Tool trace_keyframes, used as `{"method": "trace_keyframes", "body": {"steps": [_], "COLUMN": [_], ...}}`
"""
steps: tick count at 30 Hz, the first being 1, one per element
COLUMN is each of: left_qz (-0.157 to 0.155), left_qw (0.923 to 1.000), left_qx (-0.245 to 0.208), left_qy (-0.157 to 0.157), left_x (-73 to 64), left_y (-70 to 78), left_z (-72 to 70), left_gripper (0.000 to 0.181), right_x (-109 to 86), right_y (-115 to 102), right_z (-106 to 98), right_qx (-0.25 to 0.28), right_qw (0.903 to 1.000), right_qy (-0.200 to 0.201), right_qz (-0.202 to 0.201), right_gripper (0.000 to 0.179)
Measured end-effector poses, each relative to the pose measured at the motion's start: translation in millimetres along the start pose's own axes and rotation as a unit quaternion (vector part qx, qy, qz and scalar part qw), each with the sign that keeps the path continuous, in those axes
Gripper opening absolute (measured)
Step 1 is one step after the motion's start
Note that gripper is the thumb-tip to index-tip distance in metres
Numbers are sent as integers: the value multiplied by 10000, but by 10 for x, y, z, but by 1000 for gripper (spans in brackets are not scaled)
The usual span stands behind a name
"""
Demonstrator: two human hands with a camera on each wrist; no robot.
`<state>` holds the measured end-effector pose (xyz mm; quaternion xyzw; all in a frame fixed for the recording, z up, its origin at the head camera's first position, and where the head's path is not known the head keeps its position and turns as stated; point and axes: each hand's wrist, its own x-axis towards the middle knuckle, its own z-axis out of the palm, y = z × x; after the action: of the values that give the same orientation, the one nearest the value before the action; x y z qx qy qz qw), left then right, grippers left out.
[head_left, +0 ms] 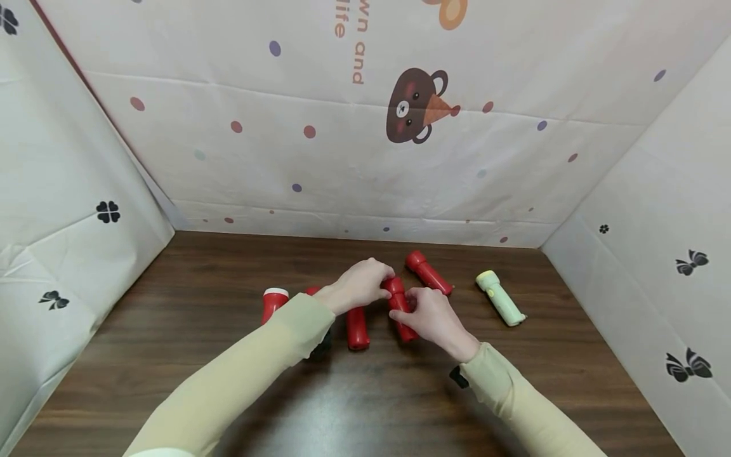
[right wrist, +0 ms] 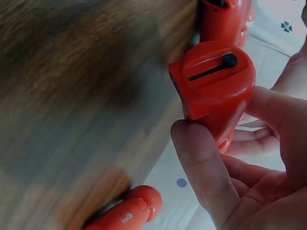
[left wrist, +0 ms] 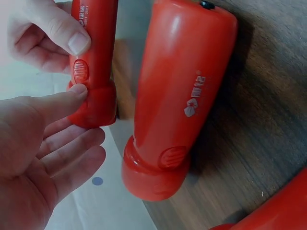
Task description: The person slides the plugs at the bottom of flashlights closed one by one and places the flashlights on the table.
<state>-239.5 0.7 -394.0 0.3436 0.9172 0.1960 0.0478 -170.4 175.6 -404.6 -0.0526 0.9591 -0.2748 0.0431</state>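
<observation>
Both hands are on one red flashlight [head_left: 399, 301] at the middle of the table. My left hand [head_left: 360, 284] holds its wide head end, the thumb beside the ribbed switch and the fingers curving round the far side in the left wrist view. Lower on the body, my right hand [head_left: 434, 315] pinches it between thumb and fingers. The right wrist view shows the flashlight's tail end [right wrist: 218, 79], with a black slot and knob. Just left of it lies another red flashlight [head_left: 357, 329], its upper part hidden by the left hand.
A red flashlight [head_left: 428, 273] lies behind the right hand, and a pale green one [head_left: 501, 298] is farther right. At left, a red flashlight with a white rim [head_left: 274, 303] and another red piece [head_left: 311, 290] are partly covered by the left arm. Patterned sheets [head_left: 342, 158] wall the table.
</observation>
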Motion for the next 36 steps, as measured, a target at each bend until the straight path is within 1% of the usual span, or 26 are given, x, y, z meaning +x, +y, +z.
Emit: {"method": "trace_keyframes", "body": {"steps": [7, 13, 23, 31, 36], "left_qz": [35, 76, 88, 126, 126], "left_qw": [9998, 9993, 9990, 9988, 9987], "left_qx": [200, 318, 347, 394, 346], "left_qy": [-94, -171, -260, -280, -338], "left_x": [42, 65, 100, 119, 113], "left_y": [-1, -6, -36, -57, -58], "left_z": [51, 81, 124, 166, 168], "left_gripper": [21, 20, 20, 21, 25], "right_x": [10, 11, 13, 14, 4], "right_y": [28, 53, 61, 71, 75], "right_z": [85, 122, 149, 158, 152], "right_qx": [-134, -140, -313, -313, -309], "right_qw": [9999, 9999, 9993, 9992, 9994], "right_qy": [72, 31, 125, 106, -3], "right_qz": [-10, -36, -175, -207, -139], "right_gripper": [32, 28, 24, 23, 26]}}
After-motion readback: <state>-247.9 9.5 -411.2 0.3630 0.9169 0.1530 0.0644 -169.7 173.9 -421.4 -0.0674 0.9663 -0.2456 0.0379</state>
